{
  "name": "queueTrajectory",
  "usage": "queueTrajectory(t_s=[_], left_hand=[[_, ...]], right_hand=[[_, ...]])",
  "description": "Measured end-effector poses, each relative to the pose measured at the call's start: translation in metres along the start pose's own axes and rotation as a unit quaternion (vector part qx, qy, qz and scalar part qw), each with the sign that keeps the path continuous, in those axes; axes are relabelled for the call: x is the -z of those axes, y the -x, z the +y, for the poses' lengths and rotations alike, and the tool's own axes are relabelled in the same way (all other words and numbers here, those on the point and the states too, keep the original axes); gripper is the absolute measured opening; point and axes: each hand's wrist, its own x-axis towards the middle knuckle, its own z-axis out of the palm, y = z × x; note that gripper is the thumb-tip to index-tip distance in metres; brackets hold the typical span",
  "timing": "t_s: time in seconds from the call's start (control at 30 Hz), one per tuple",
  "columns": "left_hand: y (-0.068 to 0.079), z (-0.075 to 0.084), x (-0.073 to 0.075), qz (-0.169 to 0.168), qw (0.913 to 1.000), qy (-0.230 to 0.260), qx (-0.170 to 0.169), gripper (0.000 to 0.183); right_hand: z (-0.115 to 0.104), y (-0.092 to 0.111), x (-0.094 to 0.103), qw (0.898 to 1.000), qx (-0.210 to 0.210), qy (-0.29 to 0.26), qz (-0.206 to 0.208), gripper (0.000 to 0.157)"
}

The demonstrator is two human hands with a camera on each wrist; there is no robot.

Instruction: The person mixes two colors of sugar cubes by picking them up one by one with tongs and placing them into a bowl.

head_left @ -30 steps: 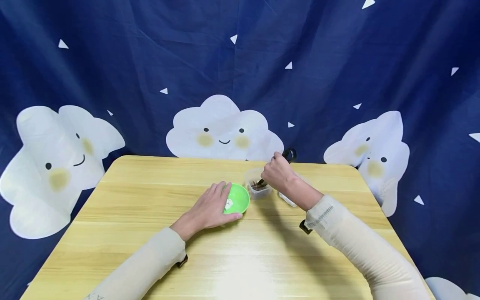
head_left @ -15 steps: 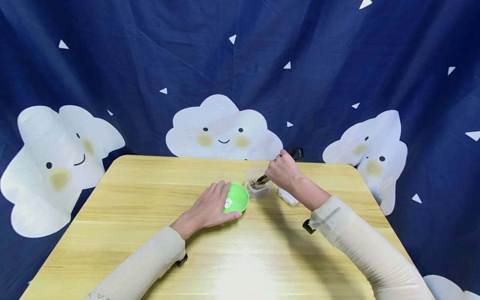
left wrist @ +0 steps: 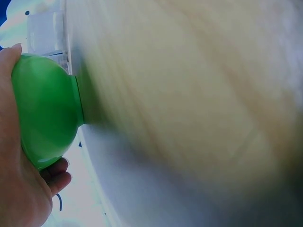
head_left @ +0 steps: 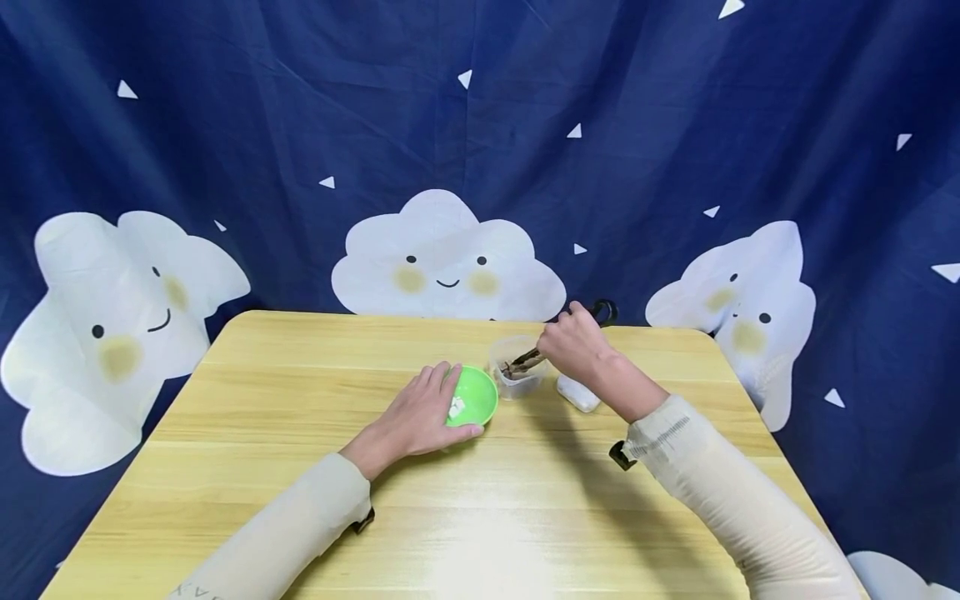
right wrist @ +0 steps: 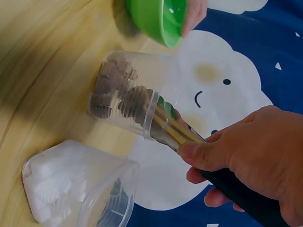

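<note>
My left hand (head_left: 416, 417) holds a green bowl (head_left: 482, 397), thumb and fingers spread around its side. Small white pieces (head_left: 457, 407) lie inside the bowl. In the left wrist view the bowl stands upright on its foot on the table. My right hand (head_left: 577, 343) grips tongs (right wrist: 171, 128) with metal arms and a black handle. Their tips reach down inside a clear plastic tub (right wrist: 163, 71), among dark brown chunks (right wrist: 106, 90). Whether the tips pinch a chunk I cannot tell. The tub is just right of the bowl.
A second clear tub (right wrist: 102, 163) with white contents stands on the wooden table (head_left: 247, 375), right of the first and below my right hand. Behind the table's far edge hangs a dark blue curtain (head_left: 225, 108) with cloud prints.
My right hand has shifted a little to the right, tilting the tongs lower while their tips stay in the tub. My left hand and the bowl have hardly moved.
</note>
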Motion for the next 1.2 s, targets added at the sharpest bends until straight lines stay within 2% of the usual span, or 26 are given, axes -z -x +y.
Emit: queueTrajectory(t_s=[0.17,0.27,0.47,0.6,0.73,0.93,1.2], left_hand=[[0.000,0.000,0.000,0.000,1.0000,0.001,-0.001,0.116],[0.000,-0.001,0.001,0.002,1.0000,0.000,-0.001,0.115],[0.001,-0.001,0.000,0.000,1.0000,0.000,0.004,0.115],[0.001,-0.001,-0.001,-0.005,1.0000,0.003,0.001,0.116],[0.001,-0.001,-0.001,0.004,1.0000,0.003,-0.006,0.115],[0.001,0.000,0.000,0.004,1.0000,-0.001,-0.002,0.116],[0.000,0.001,0.000,0.006,1.0000,0.004,-0.004,0.115]], right_hand=[[0.004,0.004,-0.002,1.000,-0.009,-0.028,-0.008,0.036],[0.005,0.005,-0.004,0.999,-0.009,-0.038,-0.006,0.033],[0.001,0.001,-0.008,0.999,-0.002,-0.032,0.015,0.039],[-0.002,0.000,-0.009,1.000,0.002,-0.030,0.003,0.043],[-0.004,0.000,-0.009,0.999,0.001,-0.033,-0.001,0.040],[0.001,0.003,-0.004,0.999,-0.007,-0.026,0.023,0.032],[0.009,0.013,0.002,0.996,-0.029,-0.065,0.047,0.034]])
